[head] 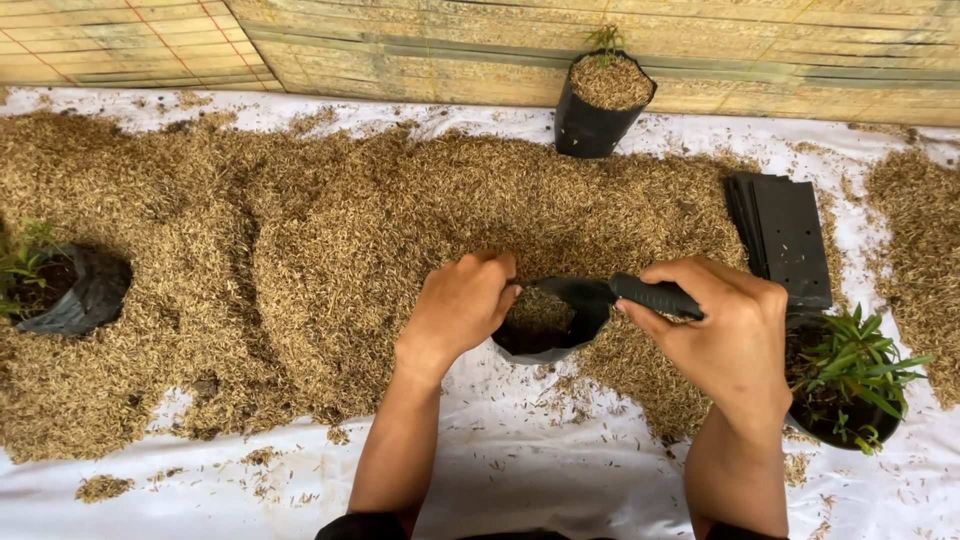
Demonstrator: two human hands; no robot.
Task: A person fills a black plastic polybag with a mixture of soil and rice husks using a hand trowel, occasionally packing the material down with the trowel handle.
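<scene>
Two hands are working at one small black grow bag.
Right hand (725,335) is gripping a black-handled scoop (620,293), lying roughly level, tip pointing left into the bag (545,330); left hand (460,305) is pinching the bag's rim amid husk pile (300,250).

Two hands are in view, the left hand (462,303) and the right hand (722,335). Four black grow bags stand open: one filled bag (598,105) with a tiny sprout at the far edge of the white sheet (560,480), one bag (545,325) between the hands, one bag with leaves (70,290) at the left edge, and one bag of green seedlings (850,385) near the right edge. One stack of flat black bags (785,238) lies toward the right edge. One black scoop (625,293) shows. One broad heap of husks (330,260) covers the sheet.
</scene>
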